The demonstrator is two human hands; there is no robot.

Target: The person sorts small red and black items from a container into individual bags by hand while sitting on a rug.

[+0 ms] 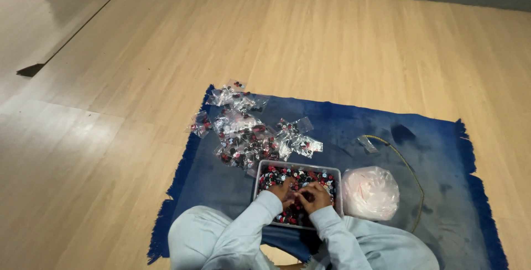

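While both hands (301, 192) meet over the grey tray (337, 173) of small parts, grip unclear — filled bags (249, 134) beside.

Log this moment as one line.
left hand and right hand: in tray of small pieces | filled bags: piled beyond | mat: underneath

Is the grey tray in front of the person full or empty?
Full: the grey tray is packed rim to rim with small red, black and white pieces.

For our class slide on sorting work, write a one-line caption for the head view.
Both hands, left and right, meet over a grey tray of small red, black and white pieces on a blue mat, beside filled clear bags.
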